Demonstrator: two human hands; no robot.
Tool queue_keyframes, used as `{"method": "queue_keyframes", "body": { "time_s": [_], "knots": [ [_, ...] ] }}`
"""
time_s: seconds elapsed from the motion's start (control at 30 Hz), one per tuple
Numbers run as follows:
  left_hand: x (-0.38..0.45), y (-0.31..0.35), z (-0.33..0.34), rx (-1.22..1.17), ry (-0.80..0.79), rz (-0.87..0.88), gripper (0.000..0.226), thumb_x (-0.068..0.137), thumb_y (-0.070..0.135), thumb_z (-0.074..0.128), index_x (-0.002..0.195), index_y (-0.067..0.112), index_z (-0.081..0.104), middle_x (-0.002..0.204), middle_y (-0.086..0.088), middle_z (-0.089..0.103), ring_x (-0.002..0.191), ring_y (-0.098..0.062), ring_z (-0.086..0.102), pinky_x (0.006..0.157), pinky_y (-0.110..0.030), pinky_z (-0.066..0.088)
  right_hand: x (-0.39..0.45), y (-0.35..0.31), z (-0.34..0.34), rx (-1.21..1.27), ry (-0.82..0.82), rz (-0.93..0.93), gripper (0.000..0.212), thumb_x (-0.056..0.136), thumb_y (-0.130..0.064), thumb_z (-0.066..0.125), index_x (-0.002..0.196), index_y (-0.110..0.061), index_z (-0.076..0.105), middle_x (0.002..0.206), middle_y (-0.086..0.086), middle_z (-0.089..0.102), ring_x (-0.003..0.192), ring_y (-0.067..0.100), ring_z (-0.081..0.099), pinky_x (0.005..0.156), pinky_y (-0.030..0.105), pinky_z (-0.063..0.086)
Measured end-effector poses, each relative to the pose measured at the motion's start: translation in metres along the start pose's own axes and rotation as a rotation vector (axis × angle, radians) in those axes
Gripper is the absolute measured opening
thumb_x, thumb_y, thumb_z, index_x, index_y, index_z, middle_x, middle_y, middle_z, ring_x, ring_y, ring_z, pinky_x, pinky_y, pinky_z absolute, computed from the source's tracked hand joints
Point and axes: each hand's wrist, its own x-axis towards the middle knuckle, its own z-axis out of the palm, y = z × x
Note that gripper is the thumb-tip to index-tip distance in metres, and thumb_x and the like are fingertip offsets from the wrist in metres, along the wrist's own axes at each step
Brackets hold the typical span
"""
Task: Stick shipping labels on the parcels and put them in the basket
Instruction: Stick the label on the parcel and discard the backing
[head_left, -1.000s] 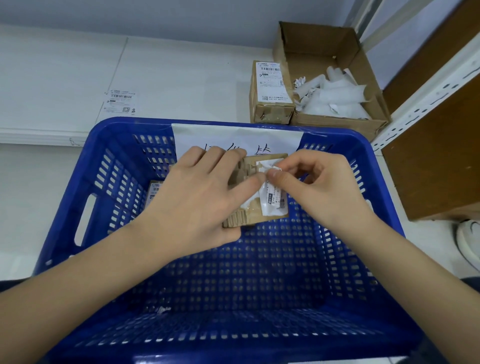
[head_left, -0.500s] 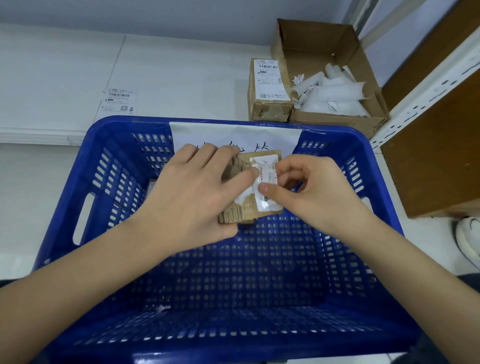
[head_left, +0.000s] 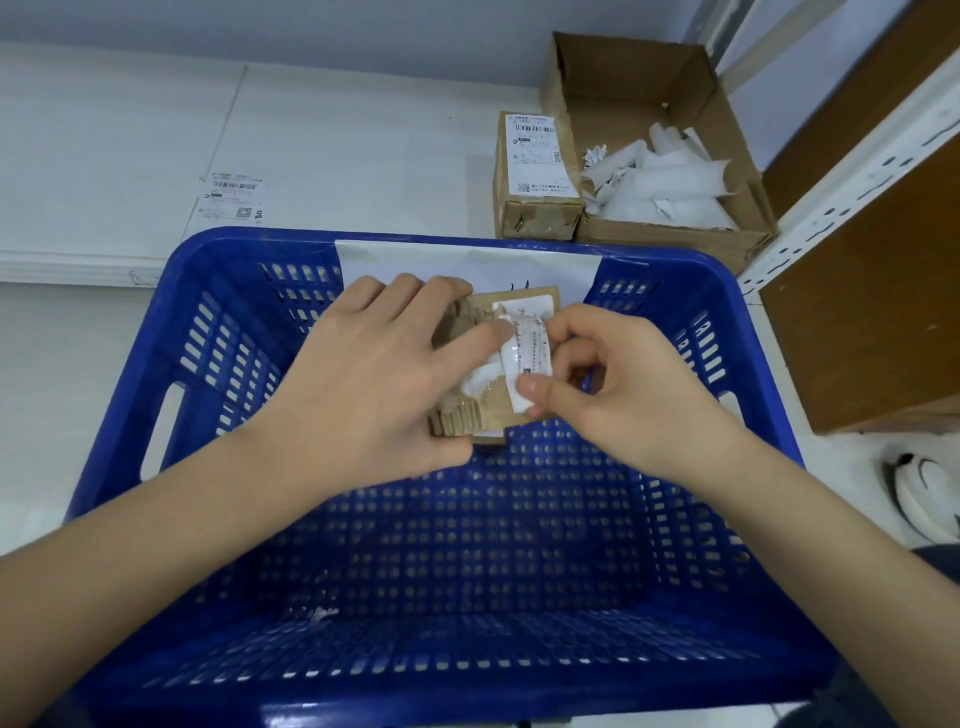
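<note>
Reaching in from the bottom corners of the frame, two bare forearms meet over a blue perforated plastic basket (head_left: 156, 415) that fills the lower frame. At frame centre the left hand (head_left: 379, 384) grips a small worn cardboard parcel (head_left: 470, 415) from its left side, fingers over the far edge, thumb across the top. The parcel's long axis runs roughly near to far, tilted slightly rightward at its far end. The right hand (head_left: 618, 384) pinches a white shipping label (head_left: 530, 358) lying along the parcel's top, thumb on its near end. Beyond the basket's rim lies a white floor or board: a loose label (head_left: 231, 200) at upper left, a labelled carton (head_left: 537, 176) and an open box of white backing scraps (head_left: 670, 192) at upper right, beside brown shelving (head_left: 872, 291).
</note>
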Motion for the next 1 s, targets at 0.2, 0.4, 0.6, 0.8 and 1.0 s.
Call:
{"method": "queue_keyframes", "body": {
  "time_s": [0.2,0.4,0.6,0.8,1.0],
  "knots": [
    [-0.002,0.003,0.001,0.006,0.014,0.013,0.065,0.065,0.054,0.045,0.118,0.017,0.055,0.115,-0.018,0.061,0.088,-0.034,0.06,0.073,-0.038,0.039,-0.001,0.001,0.001,0.003,-0.023,0.009,0.01,0.088,-0.014,0.063,0.089,-0.006,0.057,0.059,0.009,0.064,0.055,0.012,0.064,0.058,0.02,0.045],
    [0.0,-0.002,-0.004,0.022,0.024,-0.015,0.064,0.067,0.056,0.046,0.119,0.018,0.049,0.117,-0.02,0.059,0.091,-0.036,0.059,0.074,-0.041,0.041,0.0,-0.002,0.002,0.051,0.06,-0.079,0.044,0.081,-0.05,0.058,0.084,-0.007,0.064,0.068,0.009,0.066,0.068,0.027,0.062,0.064,0.029,0.049],
    [-0.004,0.005,0.001,0.061,0.016,0.052,0.081,0.051,0.052,0.08,0.119,0.015,0.055,0.116,-0.023,0.06,0.091,-0.037,0.061,0.075,-0.041,0.042,0.003,0.0,-0.005,0.046,0.134,-0.103,0.006,0.088,-0.017,0.065,0.086,-0.017,0.07,0.072,0.002,0.066,0.064,0.01,0.06,0.055,0.016,0.043],
    [-0.004,0.009,0.0,0.06,0.011,0.06,0.089,0.049,0.052,0.083,0.122,0.017,0.046,0.119,-0.024,0.059,0.093,-0.038,0.06,0.077,-0.042,0.032,0.002,0.004,-0.006,-0.11,0.174,-0.112,0.01,0.09,-0.015,0.062,0.082,-0.014,0.067,0.068,-0.006,0.063,0.058,-0.001,0.053,0.053,0.011,0.037],
    [-0.003,0.002,-0.002,0.027,0.016,0.02,0.074,0.059,0.053,0.069,0.121,0.018,0.047,0.119,-0.021,0.06,0.094,-0.036,0.061,0.077,-0.041,0.04,0.001,0.001,0.001,-0.012,0.175,-0.104,0.02,0.098,-0.022,0.049,0.1,-0.014,0.067,0.082,-0.002,0.069,0.076,0.01,0.064,0.071,0.033,0.053]
  ]
}}
